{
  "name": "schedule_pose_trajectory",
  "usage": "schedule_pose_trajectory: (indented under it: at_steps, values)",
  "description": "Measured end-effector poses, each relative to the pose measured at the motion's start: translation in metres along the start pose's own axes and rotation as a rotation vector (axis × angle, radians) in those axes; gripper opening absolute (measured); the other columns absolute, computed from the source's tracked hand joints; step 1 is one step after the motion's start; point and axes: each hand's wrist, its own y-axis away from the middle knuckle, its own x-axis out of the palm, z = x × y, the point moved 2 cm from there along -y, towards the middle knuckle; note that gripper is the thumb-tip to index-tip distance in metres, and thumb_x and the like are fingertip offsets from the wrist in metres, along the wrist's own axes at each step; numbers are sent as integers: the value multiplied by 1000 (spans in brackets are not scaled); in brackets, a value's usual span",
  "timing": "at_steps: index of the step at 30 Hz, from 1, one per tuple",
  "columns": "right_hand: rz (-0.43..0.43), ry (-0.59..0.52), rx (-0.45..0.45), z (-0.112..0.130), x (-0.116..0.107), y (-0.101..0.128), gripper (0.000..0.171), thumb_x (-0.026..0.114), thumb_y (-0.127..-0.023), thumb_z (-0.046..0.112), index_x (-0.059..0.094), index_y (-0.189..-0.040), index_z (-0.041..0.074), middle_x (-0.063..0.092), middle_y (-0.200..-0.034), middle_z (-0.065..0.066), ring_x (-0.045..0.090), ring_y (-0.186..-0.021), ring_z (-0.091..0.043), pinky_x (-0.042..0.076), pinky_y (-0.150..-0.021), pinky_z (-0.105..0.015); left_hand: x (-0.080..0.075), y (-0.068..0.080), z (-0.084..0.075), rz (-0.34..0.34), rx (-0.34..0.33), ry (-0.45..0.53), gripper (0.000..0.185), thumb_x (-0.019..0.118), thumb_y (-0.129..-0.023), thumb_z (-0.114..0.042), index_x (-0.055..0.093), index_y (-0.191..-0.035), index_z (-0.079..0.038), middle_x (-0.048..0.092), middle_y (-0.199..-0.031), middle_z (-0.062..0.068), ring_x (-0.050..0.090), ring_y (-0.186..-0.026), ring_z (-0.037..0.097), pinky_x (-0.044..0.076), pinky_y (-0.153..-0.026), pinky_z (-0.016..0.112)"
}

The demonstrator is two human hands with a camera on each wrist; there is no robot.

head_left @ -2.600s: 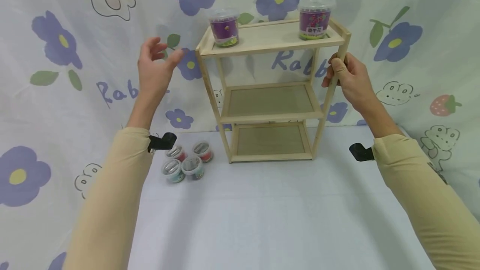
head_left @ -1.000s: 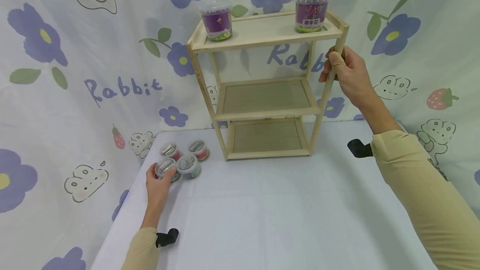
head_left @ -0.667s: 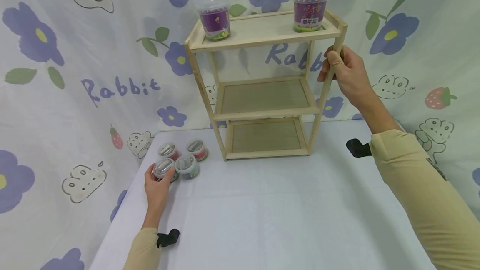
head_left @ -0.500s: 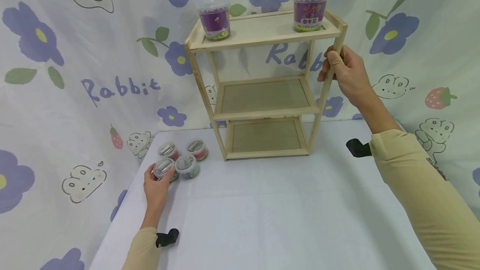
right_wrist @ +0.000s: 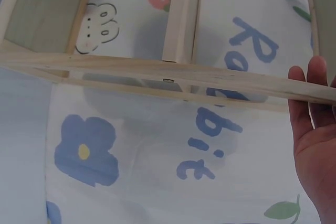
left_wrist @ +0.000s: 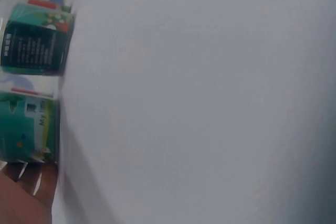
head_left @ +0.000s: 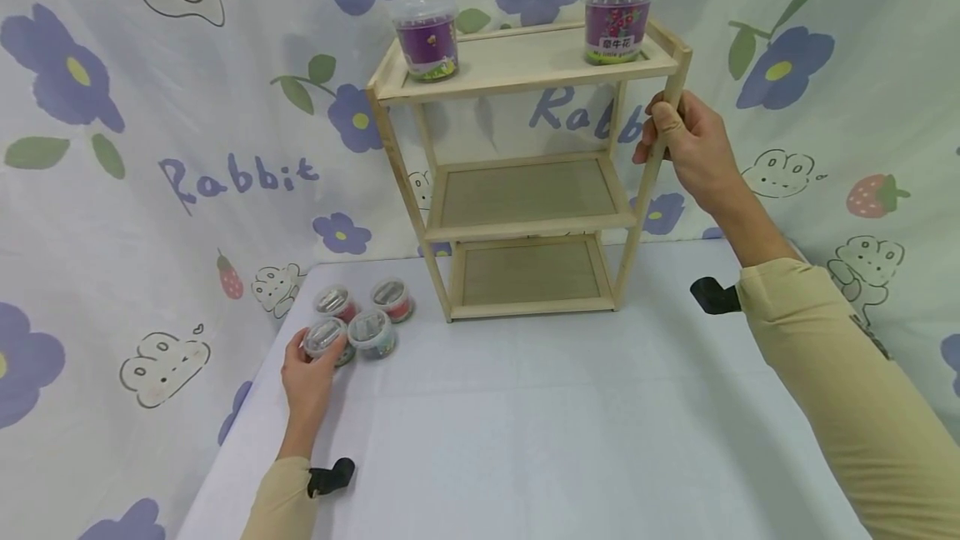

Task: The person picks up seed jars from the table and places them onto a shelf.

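At the left of the head view, my left hand holds a small clear-lidded tub, fingers at its left and thumb at its right. The left wrist view shows this tub's green label, upright on the white cloth. Beside it stands another green-labelled tub, with two red-labelled tubs behind. My right hand grips the right front post of a three-tier wooden shelf, fingers curled round it. On the top tier stand two purple-labelled lidded tubs, one left and one right.
A white cloth covers the table under shelf and tubs. Behind and to the left hangs a curtain printed with flowers and rabbits. Raised wooden edges border the top tier's ends.
My left hand has come down from beside the top tier to the front-left tub and taken hold of it, staying nearly still lately. The right hand keeps its grip on the post.
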Motion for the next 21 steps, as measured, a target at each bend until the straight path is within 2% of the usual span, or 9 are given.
schedule_pose_trajectory:
  at_steps: [7, 14, 17, 21]
  values:
    - [1, 15, 12, 0, -1, 0, 20, 53, -102, 23, 54, -106, 3, 55, -78, -6, 63, -65, -17, 55, -69, -23, -4, -1, 1, -10, -2, -22, 86, 74, -87, -43, 29, -155, -15, 43, -152, 16, 42, -138, 26, 38, -111, 41]
    - [6, 19, 10, 0, -1, 0, 19, 53, -102, 24, 55, -106, 6, 54, -79, -8, 63, -65, -17, 55, -70, -23, -8, -1, -3, -19, 15, -18, 83, 74, -88, -40, 32, -154, -15, 46, -149, 17, 44, -135, 25, 39, -109, 39]
    - [4, 22, 8, 0, 0, 0, 20, 53, -102, 24, 55, -106, 4, 55, -78, -7, 63, -65, -17, 55, -69, -23, -11, -1, -5, -23, 20, -22, 82, 74, -88, -40, 33, -153, -14, 47, -148, 17, 45, -133, 25, 40, -107, 34]
    - [0, 21, 3, 0, 0, 0, 24, 52, -103, 23, 54, -107, 0, 55, -77, -7, 63, -64, -16, 55, -69, -23, -13, 0, -7, -28, 29, -29, 81, 74, -88, -40, 34, -153, -14, 50, -145, 17, 47, -129, 24, 42, -97, 21]
